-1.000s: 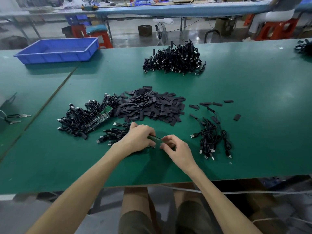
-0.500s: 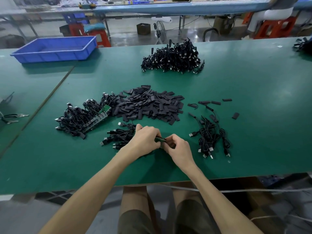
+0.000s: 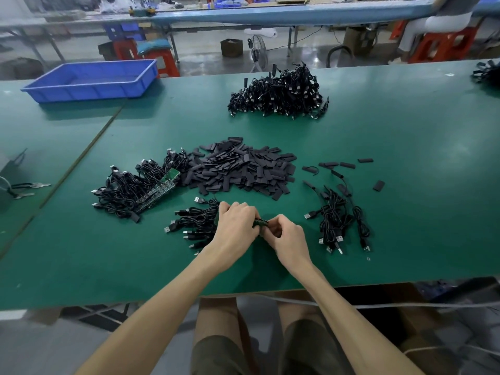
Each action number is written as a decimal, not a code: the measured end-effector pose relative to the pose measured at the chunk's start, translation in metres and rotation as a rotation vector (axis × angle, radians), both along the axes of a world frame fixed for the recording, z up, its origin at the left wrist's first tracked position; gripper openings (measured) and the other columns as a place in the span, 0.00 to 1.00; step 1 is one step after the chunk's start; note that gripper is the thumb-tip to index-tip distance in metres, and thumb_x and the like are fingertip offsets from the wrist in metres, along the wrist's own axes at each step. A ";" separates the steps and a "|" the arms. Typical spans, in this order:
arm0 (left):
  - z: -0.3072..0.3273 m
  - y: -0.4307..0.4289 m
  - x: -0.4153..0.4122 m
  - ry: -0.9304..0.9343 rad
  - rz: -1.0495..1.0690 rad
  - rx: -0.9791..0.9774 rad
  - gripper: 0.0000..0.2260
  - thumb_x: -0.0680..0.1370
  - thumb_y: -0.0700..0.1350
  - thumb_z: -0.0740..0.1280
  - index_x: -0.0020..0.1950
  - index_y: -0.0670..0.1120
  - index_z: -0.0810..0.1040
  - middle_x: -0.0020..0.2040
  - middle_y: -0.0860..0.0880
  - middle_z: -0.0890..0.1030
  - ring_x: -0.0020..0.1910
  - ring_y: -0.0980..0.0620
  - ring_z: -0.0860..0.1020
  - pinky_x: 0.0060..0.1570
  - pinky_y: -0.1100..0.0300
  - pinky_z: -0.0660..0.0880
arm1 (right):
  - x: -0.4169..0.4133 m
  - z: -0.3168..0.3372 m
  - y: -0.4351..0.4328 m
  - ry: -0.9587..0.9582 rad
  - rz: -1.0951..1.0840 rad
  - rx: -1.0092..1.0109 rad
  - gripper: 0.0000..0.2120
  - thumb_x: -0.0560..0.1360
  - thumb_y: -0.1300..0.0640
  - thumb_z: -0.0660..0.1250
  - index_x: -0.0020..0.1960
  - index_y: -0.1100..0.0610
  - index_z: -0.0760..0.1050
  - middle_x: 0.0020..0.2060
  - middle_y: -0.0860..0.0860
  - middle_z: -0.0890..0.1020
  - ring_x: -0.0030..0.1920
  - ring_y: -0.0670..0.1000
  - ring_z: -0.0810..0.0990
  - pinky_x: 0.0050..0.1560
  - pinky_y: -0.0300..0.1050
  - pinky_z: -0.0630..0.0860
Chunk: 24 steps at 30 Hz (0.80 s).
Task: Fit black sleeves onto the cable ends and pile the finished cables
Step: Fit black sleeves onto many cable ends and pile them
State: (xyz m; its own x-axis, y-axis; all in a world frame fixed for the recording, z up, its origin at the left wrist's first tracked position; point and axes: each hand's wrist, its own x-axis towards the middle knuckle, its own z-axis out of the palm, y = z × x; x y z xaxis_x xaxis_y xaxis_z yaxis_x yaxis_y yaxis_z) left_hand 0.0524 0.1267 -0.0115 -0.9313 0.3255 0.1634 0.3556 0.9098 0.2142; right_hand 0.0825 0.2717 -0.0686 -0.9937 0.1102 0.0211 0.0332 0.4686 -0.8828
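Note:
My left hand [image 3: 236, 226] and my right hand [image 3: 288, 235] meet near the front of the green table [image 3: 405, 185]. Between them they pinch a cable end [image 3: 261, 222], a small green board tip that shows between the fingers; whether a sleeve is on it is hidden. A heap of flat black sleeves [image 3: 243, 169] lies just beyond my hands. A bundle of black cables [image 3: 196, 224] lies under my left hand. Another small pile of cables [image 3: 341, 220] lies to the right of my right hand.
A tangle of cables with green boards [image 3: 138, 189] lies at the left. A big cable pile [image 3: 278, 94] sits at the back. A blue tray [image 3: 92, 79] stands back left. Loose sleeves [image 3: 378, 185] and pliers [image 3: 24, 189] lie about.
My hands have drawn closer together around the cable end; the gap between them has closed and less of the green tip shows.

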 end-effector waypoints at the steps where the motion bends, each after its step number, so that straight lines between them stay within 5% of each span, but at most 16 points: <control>1: -0.001 0.001 0.001 0.018 0.002 -0.016 0.04 0.77 0.45 0.67 0.50 0.49 0.81 0.45 0.52 0.77 0.50 0.49 0.73 0.50 0.56 0.53 | 0.000 -0.001 0.000 0.002 -0.002 0.004 0.08 0.78 0.49 0.72 0.44 0.50 0.77 0.37 0.44 0.83 0.38 0.42 0.80 0.37 0.38 0.73; 15: -0.002 -0.005 0.001 0.003 -0.025 0.026 0.03 0.78 0.47 0.67 0.49 0.50 0.78 0.45 0.53 0.76 0.49 0.50 0.72 0.55 0.54 0.57 | 0.004 0.004 0.000 0.011 -0.004 -0.010 0.06 0.79 0.52 0.72 0.45 0.49 0.77 0.38 0.44 0.83 0.39 0.41 0.80 0.38 0.33 0.72; 24: 0.010 -0.023 -0.007 -0.049 -0.039 0.132 0.11 0.78 0.57 0.70 0.50 0.51 0.77 0.46 0.55 0.76 0.51 0.52 0.74 0.56 0.54 0.58 | 0.006 0.009 0.003 0.039 -0.026 -0.139 0.05 0.80 0.55 0.72 0.47 0.54 0.79 0.38 0.49 0.85 0.41 0.49 0.84 0.45 0.45 0.80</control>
